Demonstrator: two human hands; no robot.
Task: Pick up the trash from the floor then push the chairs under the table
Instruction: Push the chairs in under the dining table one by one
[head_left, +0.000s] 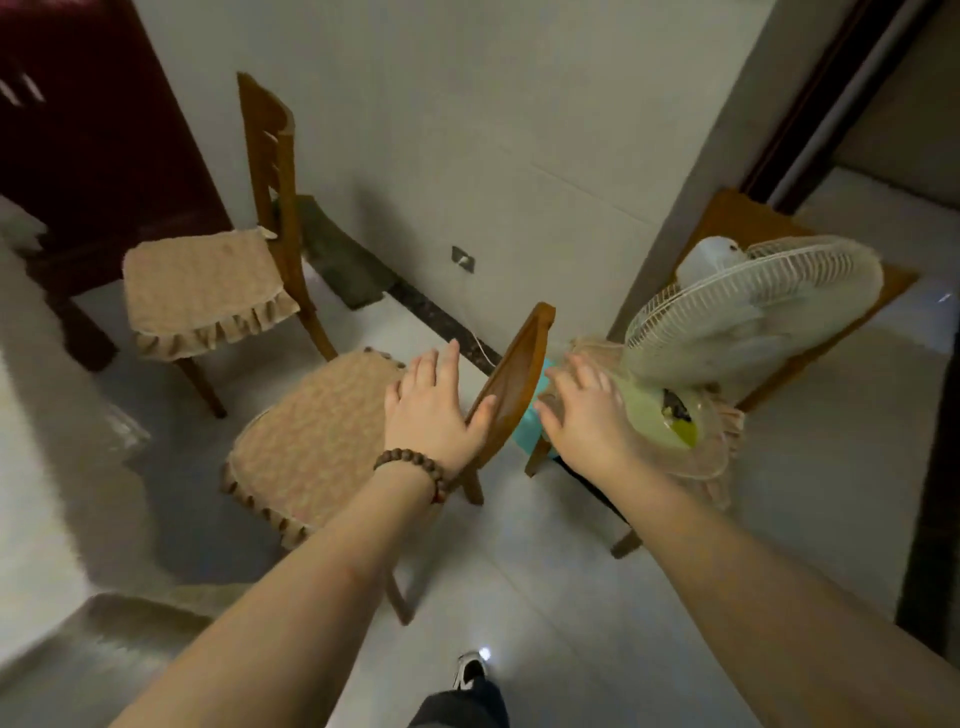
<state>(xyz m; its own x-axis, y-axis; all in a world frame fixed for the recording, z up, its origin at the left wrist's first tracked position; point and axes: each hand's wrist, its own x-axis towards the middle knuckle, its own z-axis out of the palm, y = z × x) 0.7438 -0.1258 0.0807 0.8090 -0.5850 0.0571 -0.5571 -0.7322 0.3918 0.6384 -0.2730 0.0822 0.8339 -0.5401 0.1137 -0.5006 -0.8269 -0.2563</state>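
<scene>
A wooden chair with a tan ruffled seat cushion stands in the middle, its backrest toward me. My left hand is spread open over the cushion, thumb against the inner face of the backrest. My right hand is open on the other side of the backrest, fingers apart, holding nothing. A second wooden chair with the same kind of cushion stands at the left by the wall. The table shows as a blurred pale edge at the far left. No trash is visible on the floor.
A white standing fan leans over a third cushioned chair at the right, close to my right hand. A teal object sits behind the middle backrest. A dark red cabinet stands at the back left, a doorway at the right.
</scene>
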